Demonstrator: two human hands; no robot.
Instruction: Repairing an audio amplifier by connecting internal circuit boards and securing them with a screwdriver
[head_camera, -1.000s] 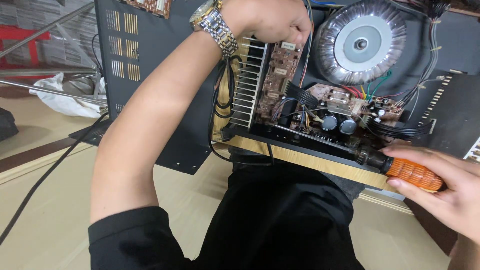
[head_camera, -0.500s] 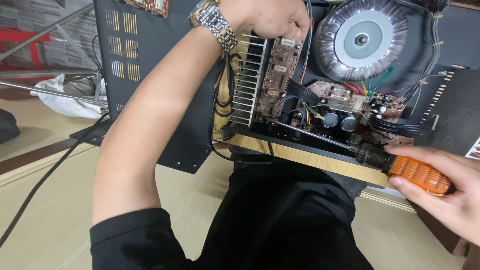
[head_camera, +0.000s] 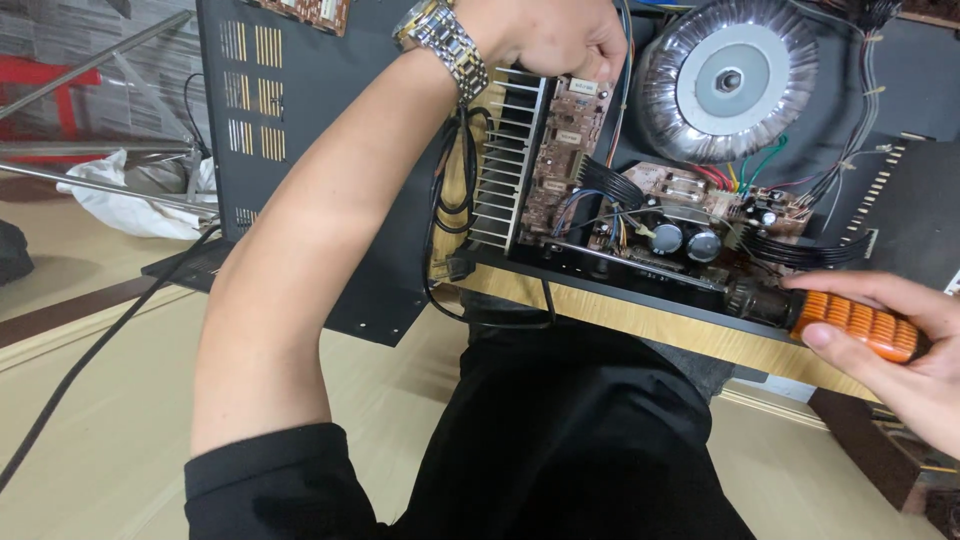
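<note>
Orange ribbed handle of a screwdriver (head_camera: 850, 325) is held firmly by the right hand (head_camera: 915, 345), its shaft lying over the front edge of the open amplifier chassis (head_camera: 640, 265). The left hand (head_camera: 545, 35), closed, presses on a brown circuit board (head_camera: 565, 150) beside the heat sink (head_camera: 505, 165). A round transformer (head_camera: 725, 80) sits behind.

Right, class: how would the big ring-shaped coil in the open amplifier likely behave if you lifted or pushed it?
The ring-shaped coil looks densely wound and bulky, so probably heavy for its size. A centre bolt seems to fix it, so it likely won't slide. Its thin coloured wires look fragile.
</note>
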